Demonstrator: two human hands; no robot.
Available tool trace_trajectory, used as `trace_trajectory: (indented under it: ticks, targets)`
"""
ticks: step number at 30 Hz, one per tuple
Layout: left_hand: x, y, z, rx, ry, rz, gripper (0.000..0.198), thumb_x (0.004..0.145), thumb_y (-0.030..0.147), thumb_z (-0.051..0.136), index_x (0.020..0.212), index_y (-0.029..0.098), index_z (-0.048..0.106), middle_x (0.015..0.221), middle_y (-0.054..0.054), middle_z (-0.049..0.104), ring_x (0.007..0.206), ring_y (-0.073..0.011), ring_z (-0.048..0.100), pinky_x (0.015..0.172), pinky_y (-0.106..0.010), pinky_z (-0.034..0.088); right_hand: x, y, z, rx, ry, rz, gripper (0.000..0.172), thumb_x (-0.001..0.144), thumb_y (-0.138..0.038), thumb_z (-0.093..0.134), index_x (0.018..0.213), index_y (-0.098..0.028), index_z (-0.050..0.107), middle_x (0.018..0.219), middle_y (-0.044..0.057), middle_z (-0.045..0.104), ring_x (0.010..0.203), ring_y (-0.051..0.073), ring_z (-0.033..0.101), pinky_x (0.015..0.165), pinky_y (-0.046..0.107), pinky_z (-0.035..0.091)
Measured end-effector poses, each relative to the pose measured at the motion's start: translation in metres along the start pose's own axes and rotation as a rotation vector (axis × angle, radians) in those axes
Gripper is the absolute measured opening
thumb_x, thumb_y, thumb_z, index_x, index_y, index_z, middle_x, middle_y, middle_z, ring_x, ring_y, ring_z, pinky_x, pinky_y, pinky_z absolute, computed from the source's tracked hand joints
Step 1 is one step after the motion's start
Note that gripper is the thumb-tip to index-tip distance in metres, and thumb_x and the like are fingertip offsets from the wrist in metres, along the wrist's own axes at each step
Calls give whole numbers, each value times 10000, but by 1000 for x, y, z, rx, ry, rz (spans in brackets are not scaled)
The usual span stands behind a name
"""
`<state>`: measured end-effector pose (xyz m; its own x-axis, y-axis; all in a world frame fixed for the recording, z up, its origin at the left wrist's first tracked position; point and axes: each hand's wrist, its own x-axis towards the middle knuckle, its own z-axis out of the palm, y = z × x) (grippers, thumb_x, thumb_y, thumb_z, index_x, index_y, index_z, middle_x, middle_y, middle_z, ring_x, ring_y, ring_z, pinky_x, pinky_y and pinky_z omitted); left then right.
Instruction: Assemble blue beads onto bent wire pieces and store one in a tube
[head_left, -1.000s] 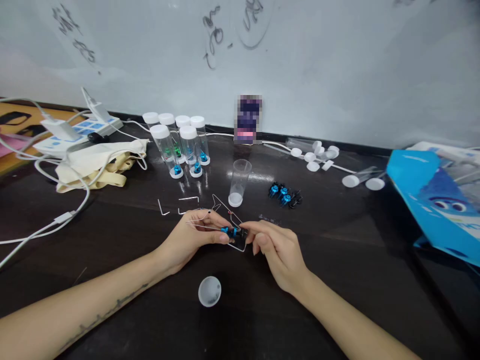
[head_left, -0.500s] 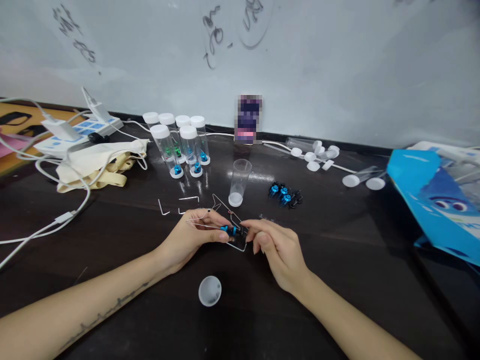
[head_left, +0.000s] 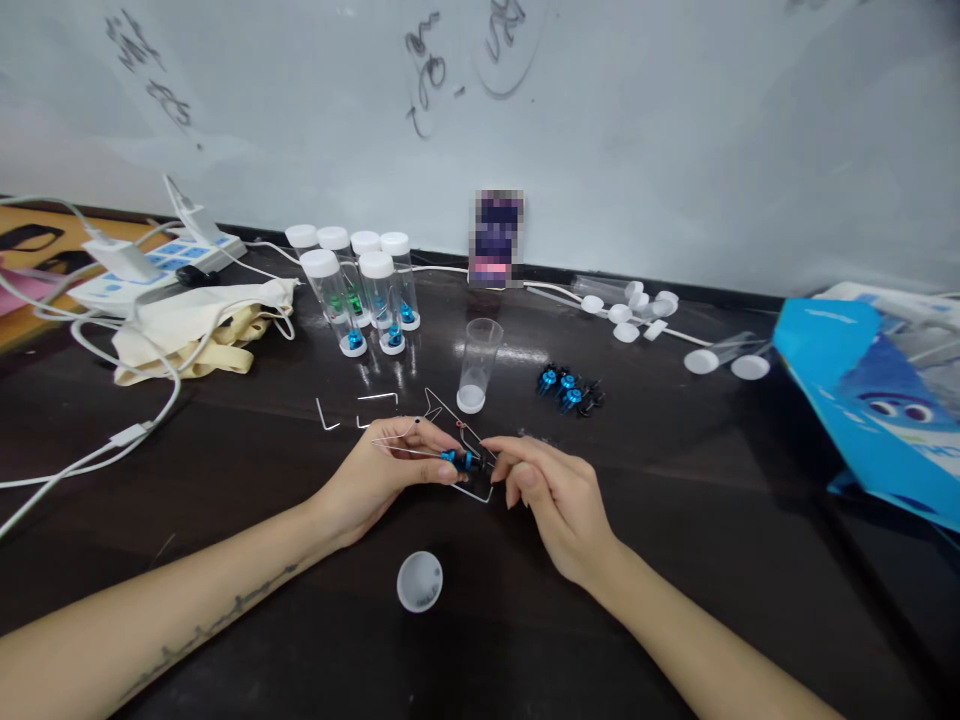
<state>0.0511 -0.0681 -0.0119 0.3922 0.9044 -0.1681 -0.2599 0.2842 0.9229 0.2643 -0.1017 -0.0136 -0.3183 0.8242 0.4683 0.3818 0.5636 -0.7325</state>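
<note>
My left hand is closed, pinching a small blue-and-black metal part between thumb and fingers. Thin bent silver wires stick out around that part, some passing over the left fingers. From the other side, my right hand has its curled fingertips at the part's black end; exactly how they grip it is hard to see. Just beyond the hands stands a clear plastic tube on a white base, its top uncapped. A white cap lies hollow side up nearer to me.
Capped tubes holding blue or green parts stand at back left. Small L-shaped hex keys lie before them. Several blue-and-black parts are grouped right of the open tube. Loose caps, a phone, cables and a blue bag lie around.
</note>
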Motion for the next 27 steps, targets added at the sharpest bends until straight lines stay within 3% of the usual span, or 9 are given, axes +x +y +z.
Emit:
trace_trajectory:
  ticks: [27]
  targets:
    - [0, 2, 1, 9, 15, -7, 196, 617, 90, 851, 779, 154, 761, 741, -13, 764, 682, -117, 691, 706, -210, 540, 1, -1, 0, -30, -11, 1, 354, 1033, -341, 351, 1146, -164, 635, 765, 27, 630, 625, 134, 587, 656, 288, 470]
